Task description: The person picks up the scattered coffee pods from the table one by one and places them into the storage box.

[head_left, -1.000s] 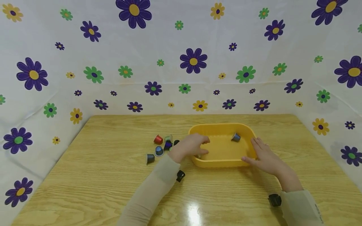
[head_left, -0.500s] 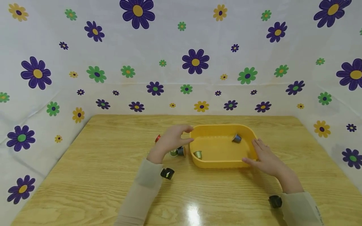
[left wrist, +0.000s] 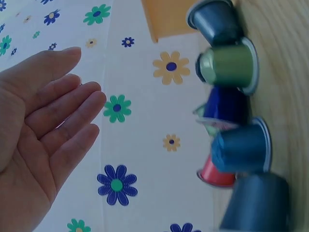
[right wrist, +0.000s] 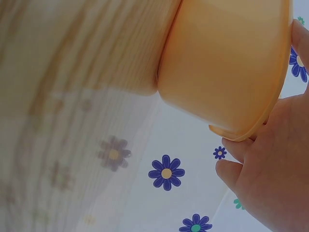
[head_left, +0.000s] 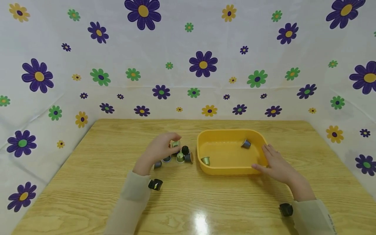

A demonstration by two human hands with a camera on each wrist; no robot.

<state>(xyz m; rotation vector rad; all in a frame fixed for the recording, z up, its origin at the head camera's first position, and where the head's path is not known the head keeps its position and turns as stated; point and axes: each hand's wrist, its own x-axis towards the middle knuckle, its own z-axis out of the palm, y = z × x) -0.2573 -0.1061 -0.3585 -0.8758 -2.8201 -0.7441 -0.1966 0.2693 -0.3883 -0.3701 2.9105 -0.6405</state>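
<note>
Several coffee capsules stand and lie in a loose cluster left of the yellow tray (head_left: 229, 169); a green capsule (left wrist: 231, 65), a dark blue capsule (left wrist: 226, 105) and a red capsule (left wrist: 216, 173) are among them. Over the cluster is my left hand (head_left: 157, 150), its fingers apart and holding nothing in the left wrist view; in the head view it partly covers some capsules. My right hand (head_left: 277, 164) rests on the tray's right rim with fairly straight fingers, thumb on the front rim. Inside the tray lie a gold-green capsule (head_left: 206, 161) and a blue-grey capsule (head_left: 246, 144).
The wooden table (head_left: 235, 202) carries the tray and the capsules. A white flowered cloth (head_left: 164, 39) rises behind the table and along both sides. Black bands sit at both wrists.
My left hand has moved left, out of the tray and back over the capsule cluster. The gold-green capsule near the tray's left end came into full view. My right hand stays on the rim.
</note>
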